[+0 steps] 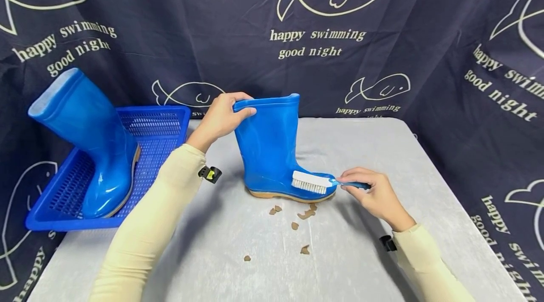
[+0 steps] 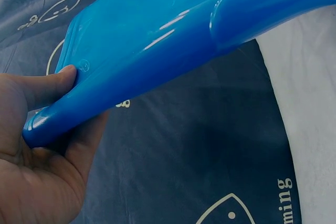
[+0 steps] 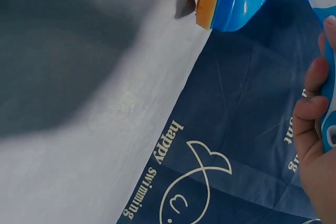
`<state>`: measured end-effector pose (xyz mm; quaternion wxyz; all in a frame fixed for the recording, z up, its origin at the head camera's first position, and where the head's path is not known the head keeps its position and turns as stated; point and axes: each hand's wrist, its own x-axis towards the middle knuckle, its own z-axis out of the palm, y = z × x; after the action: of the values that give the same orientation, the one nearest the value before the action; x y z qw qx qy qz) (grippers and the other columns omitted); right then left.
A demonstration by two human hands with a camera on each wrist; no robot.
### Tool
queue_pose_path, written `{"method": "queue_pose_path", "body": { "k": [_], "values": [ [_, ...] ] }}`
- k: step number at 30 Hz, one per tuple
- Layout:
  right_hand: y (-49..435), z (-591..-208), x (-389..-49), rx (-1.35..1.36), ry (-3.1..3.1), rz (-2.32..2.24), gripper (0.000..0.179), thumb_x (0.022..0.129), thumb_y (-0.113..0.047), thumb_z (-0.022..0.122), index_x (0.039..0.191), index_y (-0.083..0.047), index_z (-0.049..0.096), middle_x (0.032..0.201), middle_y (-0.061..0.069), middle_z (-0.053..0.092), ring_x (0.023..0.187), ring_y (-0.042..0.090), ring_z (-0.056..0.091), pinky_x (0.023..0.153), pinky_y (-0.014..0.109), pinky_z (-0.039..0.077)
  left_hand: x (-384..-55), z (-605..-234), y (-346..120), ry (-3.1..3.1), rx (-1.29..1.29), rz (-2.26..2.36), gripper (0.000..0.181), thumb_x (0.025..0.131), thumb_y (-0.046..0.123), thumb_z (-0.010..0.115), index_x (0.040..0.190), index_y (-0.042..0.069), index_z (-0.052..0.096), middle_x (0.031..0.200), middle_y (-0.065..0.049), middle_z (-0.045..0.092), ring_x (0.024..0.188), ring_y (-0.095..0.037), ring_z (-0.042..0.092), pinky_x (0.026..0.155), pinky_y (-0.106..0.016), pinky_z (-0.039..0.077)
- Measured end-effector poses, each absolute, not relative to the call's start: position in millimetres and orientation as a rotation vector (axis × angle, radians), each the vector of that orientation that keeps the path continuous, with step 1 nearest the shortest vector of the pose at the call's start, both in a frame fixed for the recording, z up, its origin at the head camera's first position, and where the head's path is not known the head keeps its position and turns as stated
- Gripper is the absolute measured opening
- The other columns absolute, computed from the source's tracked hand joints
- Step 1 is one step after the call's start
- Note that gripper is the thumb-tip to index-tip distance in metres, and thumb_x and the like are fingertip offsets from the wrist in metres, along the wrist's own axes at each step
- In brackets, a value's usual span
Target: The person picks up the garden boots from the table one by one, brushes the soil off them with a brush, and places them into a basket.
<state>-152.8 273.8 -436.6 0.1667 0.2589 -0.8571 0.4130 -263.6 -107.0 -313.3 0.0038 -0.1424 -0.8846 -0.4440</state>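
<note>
A blue rain boot [image 1: 272, 146] with a tan sole stands upright on the table, toe to the right. My left hand [image 1: 222, 115] grips the back of its top rim, thumb on the near side; the left wrist view shows the thumb and fingers pinching the shaft [image 2: 142, 40]. In my right hand [image 1: 376, 193] is a scrub brush [image 1: 312, 181] with a white head and blue handle. Its white bristles are over the boot's foot near the toe; whether they touch it I cannot tell. The right wrist view shows fingers curled round the brush handle [image 3: 329, 77].
At the left a blue plastic basket [image 1: 159, 127] holds a second blue rain boot [image 1: 99, 137], leaning. Several brown flakes [image 1: 304, 249] lie on the pale tabletop [image 1: 204, 255] before the standing boot. A dark fish-print curtain [image 1: 238, 19] hangs behind and at the sides.
</note>
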Motion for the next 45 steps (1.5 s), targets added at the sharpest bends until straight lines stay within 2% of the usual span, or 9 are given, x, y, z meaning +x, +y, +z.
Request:
{"method": "queue_pose_path", "body": {
  "k": [4, 10, 17, 29, 34, 39, 45],
  "values": [
    [277, -437, -147, 0.739, -2.435, 1.179, 0.031, 0.076, 0.010, 0.080, 0.097, -0.013, 0.080, 0.098, 0.005, 0.076, 0.099, -0.006, 0.065, 0.087, 0.007, 0.050, -261, -313, -108, -2.778, -0.459, -1.406, 0.030, 0.098, 0.023, 0.065, 0.126, 0.011, 0.067, 0.129, -0.009, 0.069, 0.114, -0.028, 0.066, 0.105, -0.049, 0.051],
    [277, -430, -153, 0.701, -2.334, 1.259, 0.029, 0.075, 0.016, 0.078, 0.097, -0.004, 0.079, 0.097, 0.012, 0.075, 0.096, -0.003, 0.066, 0.081, 0.008, 0.052, -262, -313, -109, -2.778, -0.465, -1.393, 0.030, 0.099, 0.024, 0.065, 0.126, 0.012, 0.067, 0.130, -0.009, 0.068, 0.115, -0.028, 0.065, 0.105, -0.050, 0.051],
    [274, -430, -159, 0.667, -2.420, 1.217, 0.027, 0.078, 0.008, 0.080, 0.097, -0.011, 0.080, 0.098, 0.007, 0.076, 0.096, -0.005, 0.065, 0.082, 0.007, 0.052, -261, -313, -109, -2.769, -0.469, -1.399, 0.030, 0.098, 0.024, 0.065, 0.126, 0.012, 0.067, 0.129, -0.009, 0.068, 0.115, -0.029, 0.065, 0.105, -0.050, 0.051],
    [285, -434, -144, 0.655, -2.441, 1.244, 0.028, 0.076, 0.012, 0.080, 0.096, -0.008, 0.080, 0.096, 0.006, 0.075, 0.091, -0.003, 0.066, 0.073, 0.010, 0.053, -263, -314, -109, -2.778, -0.446, -1.414, 0.031, 0.098, 0.024, 0.065, 0.127, 0.012, 0.066, 0.130, -0.009, 0.068, 0.116, -0.028, 0.065, 0.106, -0.050, 0.051],
    [280, -430, -149, 0.661, -2.341, 1.256, 0.030, 0.073, 0.015, 0.080, 0.097, -0.002, 0.079, 0.096, 0.010, 0.074, 0.092, -0.002, 0.067, 0.077, 0.009, 0.053, -261, -313, -108, -2.780, -0.448, -1.395, 0.031, 0.098, 0.024, 0.065, 0.127, 0.012, 0.067, 0.130, -0.009, 0.068, 0.114, -0.028, 0.066, 0.105, -0.050, 0.051],
    [270, -433, -155, 0.692, -2.369, 1.214, 0.030, 0.075, 0.011, 0.081, 0.096, -0.009, 0.080, 0.097, 0.008, 0.076, 0.097, -0.005, 0.065, 0.085, 0.008, 0.051, -260, -313, -107, -2.790, -0.441, -1.389, 0.031, 0.099, 0.024, 0.065, 0.127, 0.012, 0.066, 0.130, -0.010, 0.068, 0.115, -0.029, 0.065, 0.105, -0.050, 0.051],
    [269, -436, -152, 0.664, -2.418, 1.195, 0.029, 0.076, 0.008, 0.082, 0.095, -0.012, 0.080, 0.096, 0.006, 0.076, 0.096, -0.007, 0.064, 0.084, 0.006, 0.050, -259, -312, -107, -2.785, -0.446, -1.382, 0.030, 0.099, 0.024, 0.065, 0.126, 0.012, 0.067, 0.129, -0.009, 0.068, 0.113, -0.028, 0.066, 0.104, -0.050, 0.052]
  ]
}}
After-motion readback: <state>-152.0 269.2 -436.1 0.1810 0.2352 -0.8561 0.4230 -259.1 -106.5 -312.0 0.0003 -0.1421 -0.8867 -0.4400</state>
